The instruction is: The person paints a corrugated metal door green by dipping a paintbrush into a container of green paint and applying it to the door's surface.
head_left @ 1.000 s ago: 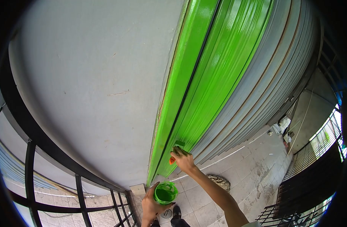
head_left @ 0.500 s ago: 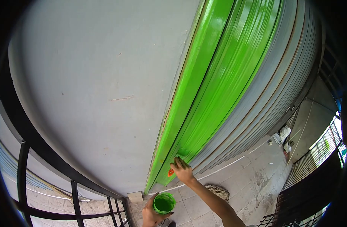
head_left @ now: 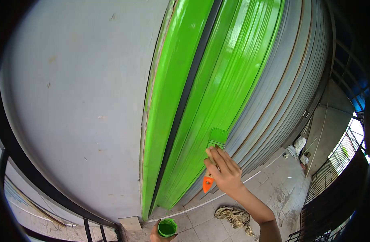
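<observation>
Single head-worn fisheye view, from above the hands point(head_left: 227, 173), facing forward and down, near

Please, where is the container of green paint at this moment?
In the head view, the container is near the bottom, slightly left of centre, in the left hand, below the green panel.

No text, label, brand, number or sign can be read: none on the brush point(head_left: 208, 183), none on the tub point(head_left: 167, 235), and none on the wall point(head_left: 76, 105), the shutter point(head_left: 273, 92) or the cloth point(head_left: 233, 216).
</observation>
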The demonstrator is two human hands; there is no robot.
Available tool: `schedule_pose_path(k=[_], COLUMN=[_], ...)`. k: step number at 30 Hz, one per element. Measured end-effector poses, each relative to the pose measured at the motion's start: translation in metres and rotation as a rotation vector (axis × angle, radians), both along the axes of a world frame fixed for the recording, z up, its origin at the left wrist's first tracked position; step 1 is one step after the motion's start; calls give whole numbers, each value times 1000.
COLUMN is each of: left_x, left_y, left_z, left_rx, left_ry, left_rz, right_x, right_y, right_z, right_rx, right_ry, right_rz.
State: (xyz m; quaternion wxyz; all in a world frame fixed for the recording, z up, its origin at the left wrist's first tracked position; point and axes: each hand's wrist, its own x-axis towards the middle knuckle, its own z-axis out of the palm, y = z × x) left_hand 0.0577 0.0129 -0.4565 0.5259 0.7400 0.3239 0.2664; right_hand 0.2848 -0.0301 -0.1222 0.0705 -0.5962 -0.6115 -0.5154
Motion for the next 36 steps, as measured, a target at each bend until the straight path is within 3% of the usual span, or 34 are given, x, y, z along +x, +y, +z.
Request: schedule_pose_path(k=[4,7,11,13,16,18,21,23,25,27,32,34,36], left_x=[36,56,77,81,83,75,75,78,80,80,78,74,77], left_y=[7,11,22,28,39,43,49,48,45,43,44,44,49], left_z=[-87,-147,-197,-215,-227,-226,-236,-239,-238,-237,-248,-244,-254], left_rx=[67,131,218,231,177,80,146,167,254,205,162,178,187], left_ry=[5,8,0,-58,-218,-303,-319,-306,-264,-294,-273,-294,-294], left_rz=[-66,-129,-244,-288,-292,-267,-257,-311,-321,-377,-450,-451,-454], right_x=[14,17,11,16,22,33,26,23,23,40,29,20,22], right_y=[7,14,11,26,23,31,31,29,28,35,17,8,12], right_z=[-110,-179,-242,-208,-126,-82,-42,-47,-82,-130,-229,-232,-183], right_rx=[-65,-97,-299,-118,-263,-57,99,84,7,75,-246,-441,-376], right_ry=[-212,-226,60,-93,319,130,-134,-229,-283,-528,-258,0,134], right_rz=[-41,-15,153,343,62,152,185,119,3,67,182,205,118])
